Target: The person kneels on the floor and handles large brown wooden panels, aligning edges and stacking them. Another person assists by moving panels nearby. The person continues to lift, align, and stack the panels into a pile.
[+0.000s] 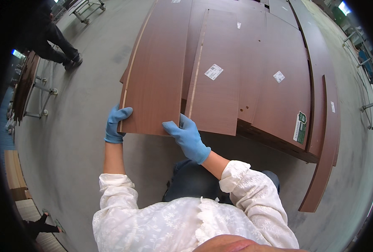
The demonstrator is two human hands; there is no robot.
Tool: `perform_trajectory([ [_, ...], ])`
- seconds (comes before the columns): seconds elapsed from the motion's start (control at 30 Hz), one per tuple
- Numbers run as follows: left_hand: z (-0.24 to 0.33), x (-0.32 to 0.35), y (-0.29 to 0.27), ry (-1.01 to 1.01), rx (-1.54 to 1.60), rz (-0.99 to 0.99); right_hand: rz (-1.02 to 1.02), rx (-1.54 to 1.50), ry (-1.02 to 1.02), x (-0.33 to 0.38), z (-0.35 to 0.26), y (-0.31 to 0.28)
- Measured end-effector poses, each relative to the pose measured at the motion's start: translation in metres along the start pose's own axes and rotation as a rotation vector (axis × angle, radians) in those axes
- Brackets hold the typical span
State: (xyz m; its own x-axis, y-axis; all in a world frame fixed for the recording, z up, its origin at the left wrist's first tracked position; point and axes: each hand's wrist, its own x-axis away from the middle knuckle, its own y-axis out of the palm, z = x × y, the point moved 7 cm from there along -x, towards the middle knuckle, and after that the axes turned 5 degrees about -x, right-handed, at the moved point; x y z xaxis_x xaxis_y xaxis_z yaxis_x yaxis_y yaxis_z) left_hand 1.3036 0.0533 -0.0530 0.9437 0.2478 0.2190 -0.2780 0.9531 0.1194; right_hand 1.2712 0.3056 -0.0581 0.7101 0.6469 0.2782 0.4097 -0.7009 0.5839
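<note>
A long reddish-brown wooden panel (155, 80) points away from me, its near end held in both hands. My left hand (117, 122), in a blue glove, grips its left near corner with the thumb on top. At the right near corner, my right hand (190, 136), gloved alike, has its thumb on the face; its other fingers are partly hidden by the edge. Just to the right lies a similar panel (218, 96) with a pale left edge and a white label (214, 72). Both rest over a stack of wider brown panels (279, 105).
A narrow brown strip (321, 176) overhangs the stack's right near corner. At the left stand a cart (43, 92) loaded with boards and a person (60, 44) in dark clothes. Metal racks (371, 105) line the right side. Another person (41, 224) shows at lower left.
</note>
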Motion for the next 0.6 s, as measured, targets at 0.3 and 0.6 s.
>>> perform_trajectory([
  [0.3,-0.044,-0.02,-0.033,-0.065,0.112,-0.046,0.074,0.077,0.027,-0.027,0.03,0.003],
  [0.6,-0.061,-0.026,-0.05,-0.133,0.044,-0.064,0.024,0.88,0.108,0.037,-0.009,-0.021],
])
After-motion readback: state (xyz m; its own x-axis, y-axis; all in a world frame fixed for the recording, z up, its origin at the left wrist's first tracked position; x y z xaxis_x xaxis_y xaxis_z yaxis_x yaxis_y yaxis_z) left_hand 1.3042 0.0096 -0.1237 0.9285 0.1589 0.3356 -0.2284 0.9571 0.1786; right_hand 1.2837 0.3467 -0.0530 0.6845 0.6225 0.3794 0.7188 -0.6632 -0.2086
